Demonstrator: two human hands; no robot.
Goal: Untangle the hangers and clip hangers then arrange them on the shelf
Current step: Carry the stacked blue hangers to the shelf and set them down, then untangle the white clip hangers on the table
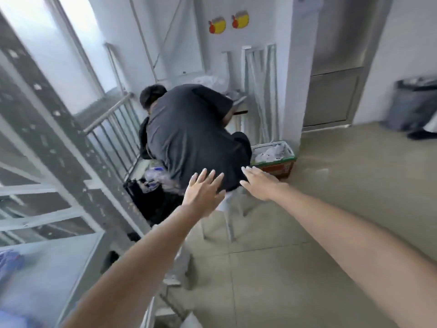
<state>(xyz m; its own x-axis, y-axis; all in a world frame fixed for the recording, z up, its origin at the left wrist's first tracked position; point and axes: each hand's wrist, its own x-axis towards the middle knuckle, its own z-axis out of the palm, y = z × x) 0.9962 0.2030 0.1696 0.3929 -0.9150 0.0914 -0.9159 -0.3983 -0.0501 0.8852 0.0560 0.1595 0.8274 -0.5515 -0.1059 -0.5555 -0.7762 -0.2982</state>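
Hands, left hand [203, 190] and right hand [261, 183], are reaching forward mid-frame, fingers spread and empty, toward a crouching person [189, 136]; picture is blurring.

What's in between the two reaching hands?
In the head view, between the left hand and right hand shows the lower edge of a bent-over person's dark shirt. Both hands are open, holding nothing.

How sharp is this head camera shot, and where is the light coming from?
Head view: motion-blurred throughout, both the left hand and the right hand soft-edged; daylight floods in from the windows at left, washing them out; wide-angle distortion bends the metal frame.
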